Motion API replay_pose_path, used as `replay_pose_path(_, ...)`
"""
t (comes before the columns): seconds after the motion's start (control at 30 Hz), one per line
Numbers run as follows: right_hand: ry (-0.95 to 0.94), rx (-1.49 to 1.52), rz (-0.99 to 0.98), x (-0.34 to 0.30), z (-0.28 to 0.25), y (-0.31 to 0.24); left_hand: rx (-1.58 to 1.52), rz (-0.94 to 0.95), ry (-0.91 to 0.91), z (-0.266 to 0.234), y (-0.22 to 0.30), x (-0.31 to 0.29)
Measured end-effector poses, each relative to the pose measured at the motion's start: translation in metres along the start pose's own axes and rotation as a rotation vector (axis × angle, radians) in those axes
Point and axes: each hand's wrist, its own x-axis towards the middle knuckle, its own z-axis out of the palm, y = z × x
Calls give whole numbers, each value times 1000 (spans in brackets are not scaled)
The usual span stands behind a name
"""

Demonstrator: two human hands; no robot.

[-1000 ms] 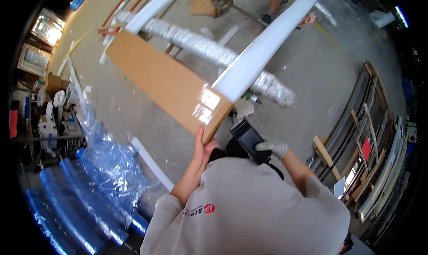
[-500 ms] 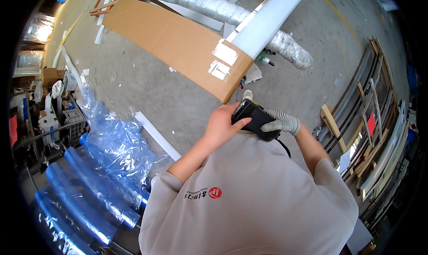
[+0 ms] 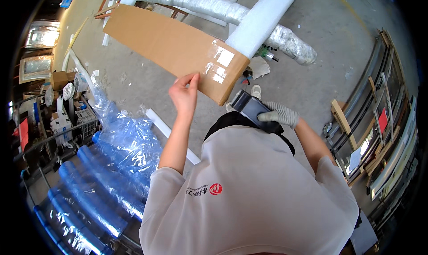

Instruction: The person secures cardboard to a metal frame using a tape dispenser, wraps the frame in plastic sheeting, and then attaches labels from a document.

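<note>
My left hand (image 3: 183, 94) is bare and raised beside the near edge of a long cardboard box (image 3: 156, 41). Its thumb and fingers are pressed together; anything between them is too small to make out. Two white labels (image 3: 224, 57) under shiny clear tape are stuck near the box's right end. My right hand (image 3: 281, 115), in a grey striped knit glove, grips a black boxy handheld device (image 3: 255, 107) at my waist. The device's flat top faces up, and a black strap hangs by it.
White foam-wrapped lengths (image 3: 263, 21) and a silvery plastic-wrapped roll (image 3: 196, 1) lie beyond the box. Blue film rolls (image 3: 89, 197) and crumpled clear plastic (image 3: 129, 141) fill the left. Frames and long strips (image 3: 379, 121) lean at the right. A white strip (image 3: 160, 123) lies on the floor.
My left hand has left the black device and moved left to the box's near edge, fingers pinched. My right hand still holds the device, now tilted with its lighter grey top showing.
</note>
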Motion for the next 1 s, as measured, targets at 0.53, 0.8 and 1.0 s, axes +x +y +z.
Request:
replay_pose_path(0.53,78,-489,217,151,-67,93,-1239,-972,-572,48,-59,-26)
replay_pose_path(0.8,2,-608,-253,218,-44,78,-1090,-773,-610,55,-52,-24)
replay_pose_path(1.0,43,-788,-122,238,4,91,-1273,-868,-766,28,-94,-37)
